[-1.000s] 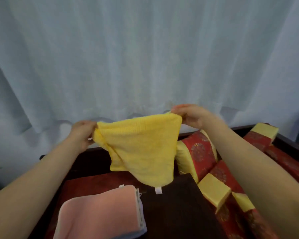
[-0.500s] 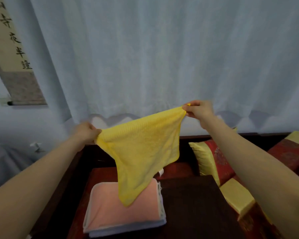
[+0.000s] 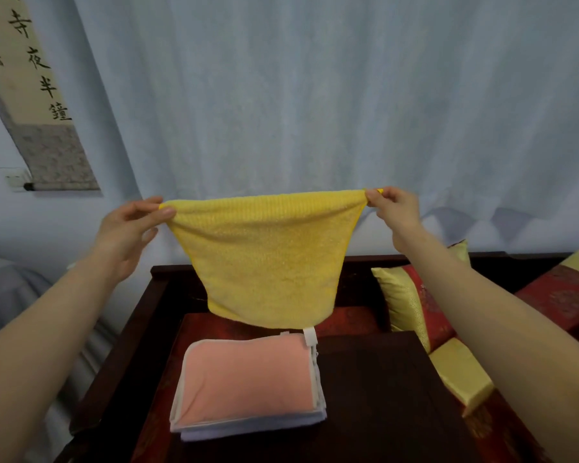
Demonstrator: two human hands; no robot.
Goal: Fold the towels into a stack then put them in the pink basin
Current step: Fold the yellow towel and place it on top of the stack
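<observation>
I hold the yellow towel (image 3: 268,259) up in the air in front of me, spread out by its top edge against the pale curtain (image 3: 315,95). My left hand (image 3: 127,228) pinches the upper left corner between thumb and fingertips, the other fingers loosely bent below. My right hand (image 3: 393,212) pinches the upper right corner, with a bit of yellow hem poking out above the fingers. The top edge runs almost level from hand to hand, and the cloth hangs down from it, narrowing toward the bottom, where a small white tag (image 3: 310,337) dangles from the lower right corner. Below the hanging towel a folded stack rests on the red covering (image 3: 201,329) of a dark wooden bench (image 3: 168,279). A pink towel (image 3: 248,379) with a pale border lies on top, with a whitish-lavender towel (image 3: 248,431) under it (there may be more than one layer there, but the edges blur together and I can't count them). The tag hangs right at the stack's far right corner. Just to the right of the stack is a dark brown surface (image 3: 381,396). Beyond that, red and gold cushions (image 3: 411,295) lean by my right forearm, with a yellow block cushion (image 3: 462,375) nearer to me. A calligraphy scroll (image 3: 30,78) hangs on the wall at upper left.
</observation>
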